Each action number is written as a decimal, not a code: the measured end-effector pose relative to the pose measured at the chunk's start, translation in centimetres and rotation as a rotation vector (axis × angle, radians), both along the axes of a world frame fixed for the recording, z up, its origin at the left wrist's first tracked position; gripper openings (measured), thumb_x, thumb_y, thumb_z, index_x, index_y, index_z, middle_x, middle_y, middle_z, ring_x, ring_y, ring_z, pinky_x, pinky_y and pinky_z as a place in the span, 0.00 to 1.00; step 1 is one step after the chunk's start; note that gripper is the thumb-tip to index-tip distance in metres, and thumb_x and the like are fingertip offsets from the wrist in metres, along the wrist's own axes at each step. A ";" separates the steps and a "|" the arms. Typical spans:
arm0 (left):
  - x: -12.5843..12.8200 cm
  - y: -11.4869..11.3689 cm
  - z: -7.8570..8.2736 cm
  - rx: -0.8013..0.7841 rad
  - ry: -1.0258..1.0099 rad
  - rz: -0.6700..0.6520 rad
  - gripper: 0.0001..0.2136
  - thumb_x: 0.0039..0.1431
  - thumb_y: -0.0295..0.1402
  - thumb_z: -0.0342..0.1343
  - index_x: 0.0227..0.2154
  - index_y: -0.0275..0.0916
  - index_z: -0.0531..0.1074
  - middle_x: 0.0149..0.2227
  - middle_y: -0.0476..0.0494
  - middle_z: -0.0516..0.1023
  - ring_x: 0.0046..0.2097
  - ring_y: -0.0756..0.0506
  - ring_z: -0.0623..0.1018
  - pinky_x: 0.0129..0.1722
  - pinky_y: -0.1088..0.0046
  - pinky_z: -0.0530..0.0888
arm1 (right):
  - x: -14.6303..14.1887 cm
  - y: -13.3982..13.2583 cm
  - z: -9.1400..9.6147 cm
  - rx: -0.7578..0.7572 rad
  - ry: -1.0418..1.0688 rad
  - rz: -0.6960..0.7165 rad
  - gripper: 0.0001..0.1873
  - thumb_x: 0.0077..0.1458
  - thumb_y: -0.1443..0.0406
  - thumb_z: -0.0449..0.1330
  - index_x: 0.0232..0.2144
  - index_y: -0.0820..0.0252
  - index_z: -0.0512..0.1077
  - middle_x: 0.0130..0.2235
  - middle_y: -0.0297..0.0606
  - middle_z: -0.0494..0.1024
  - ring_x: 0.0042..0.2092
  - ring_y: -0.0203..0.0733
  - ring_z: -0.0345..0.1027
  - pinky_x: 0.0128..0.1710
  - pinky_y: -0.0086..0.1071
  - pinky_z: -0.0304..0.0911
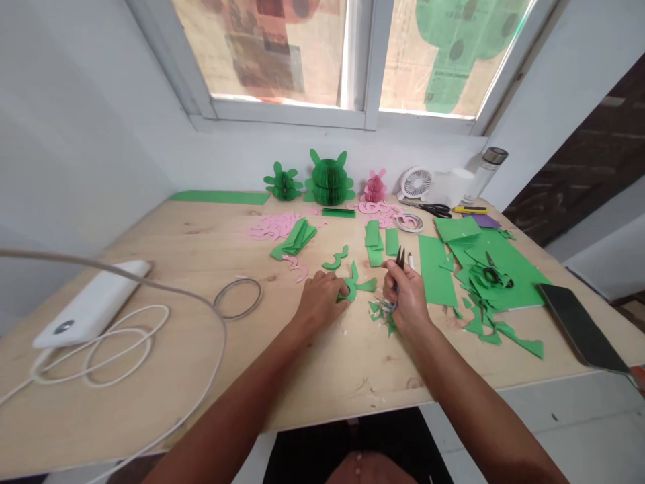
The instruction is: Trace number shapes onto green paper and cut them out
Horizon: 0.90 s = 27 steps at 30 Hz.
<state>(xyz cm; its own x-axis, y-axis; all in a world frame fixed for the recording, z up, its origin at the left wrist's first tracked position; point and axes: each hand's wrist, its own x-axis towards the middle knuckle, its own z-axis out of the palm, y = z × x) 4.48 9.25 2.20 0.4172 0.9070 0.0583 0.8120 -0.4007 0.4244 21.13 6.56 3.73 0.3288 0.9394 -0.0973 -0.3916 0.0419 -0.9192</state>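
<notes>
Green paper, a curved cut-out [355, 286], is lying on the wooden table [201, 376] between the two hands. Its long axis is running roughly away from the person, with lobes curling off to either side. The left hand [320, 301] is pinching its near-left edge, fingers curled close together on the paper. The right hand [407, 296] is gripping small dark scissors [400, 257] just right of the cut-out, with the blades pointing away and seemingly shut. Green scraps [383, 314] are lying beneath that hand.
</notes>
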 end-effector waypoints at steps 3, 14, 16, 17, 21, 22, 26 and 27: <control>0.0 -0.1 0.0 -0.009 -0.028 0.011 0.04 0.47 0.25 0.60 0.26 0.41 0.74 0.34 0.44 0.79 0.44 0.37 0.73 0.42 0.63 0.66 | 0.0 0.1 -0.1 -0.017 -0.010 0.000 0.19 0.40 0.52 0.68 0.27 0.59 0.69 0.16 0.21 0.58 0.15 0.25 0.42 0.14 0.25 0.36; -0.4 0.1 0.0 -0.093 -0.341 0.009 0.05 0.46 0.25 0.58 0.24 0.41 0.71 0.27 0.51 0.76 0.35 0.47 0.75 0.36 0.72 0.69 | -0.2 0.2 -0.1 -0.086 -0.073 0.020 0.20 0.38 0.52 0.68 0.28 0.58 0.69 0.16 0.22 0.59 0.17 0.26 0.42 0.15 0.26 0.36; -0.5 -0.1 0.4 -0.102 -0.422 0.009 0.03 0.47 0.27 0.58 0.25 0.40 0.70 0.28 0.51 0.76 0.34 0.48 0.75 0.36 0.73 0.70 | -0.4 0.1 -0.1 -0.102 -0.114 0.056 0.21 0.38 0.51 0.68 0.28 0.59 0.70 0.17 0.22 0.59 0.17 0.27 0.42 0.16 0.26 0.36; -0.5 -0.2 0.6 -0.107 -0.459 0.009 0.03 0.48 0.28 0.59 0.25 0.40 0.69 0.28 0.51 0.76 0.34 0.48 0.75 0.36 0.74 0.70 | -0.4 0.1 -0.1 -0.108 -0.144 0.077 0.21 0.38 0.51 0.68 0.29 0.59 0.71 0.17 0.22 0.59 0.17 0.27 0.42 0.16 0.27 0.35; -0.4 -0.7 1.1 -0.122 -0.567 0.012 0.05 0.50 0.30 0.59 0.24 0.39 0.68 0.29 0.51 0.76 0.34 0.49 0.76 0.37 0.73 0.70 | -0.7 -0.1 -0.7 -0.137 -0.295 0.171 0.21 0.39 0.51 0.69 0.28 0.60 0.73 0.16 0.22 0.56 0.18 0.28 0.43 0.17 0.27 0.36; -0.4 -0.8 1.1 -0.132 -0.599 0.016 0.05 0.50 0.30 0.59 0.23 0.39 0.67 0.29 0.51 0.76 0.34 0.49 0.76 0.37 0.73 0.70 | -0.8 -0.1 -0.9 -0.146 -0.318 0.196 0.21 0.38 0.51 0.69 0.27 0.60 0.73 0.16 0.22 0.56 0.18 0.28 0.43 0.17 0.27 0.36; -0.2 -1.0 1.1 -0.174 -0.692 0.033 0.06 0.48 0.32 0.60 0.23 0.40 0.67 0.27 0.51 0.75 0.34 0.48 0.75 0.37 0.73 0.70 | -1.1 0.0 -1.3 -0.175 -0.314 0.239 0.21 0.33 0.52 0.71 0.23 0.59 0.71 0.16 0.23 0.58 0.18 0.28 0.45 0.17 0.27 0.38; -0.3 -1.0 1.1 -0.183 -0.708 0.044 0.07 0.48 0.33 0.60 0.23 0.40 0.67 0.27 0.51 0.75 0.34 0.48 0.75 0.37 0.73 0.70 | -1.1 0.0 -1.3 -0.178 -0.305 0.233 0.21 0.32 0.52 0.72 0.23 0.59 0.70 0.16 0.23 0.58 0.18 0.28 0.45 0.16 0.26 0.38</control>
<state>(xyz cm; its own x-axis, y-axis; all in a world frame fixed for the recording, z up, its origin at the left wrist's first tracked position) 4.22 8.27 3.26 0.2988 0.9431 0.1460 0.3318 -0.2461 0.9107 20.01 6.54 2.38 0.1486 0.9693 -0.1960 -0.0811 -0.1856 -0.9793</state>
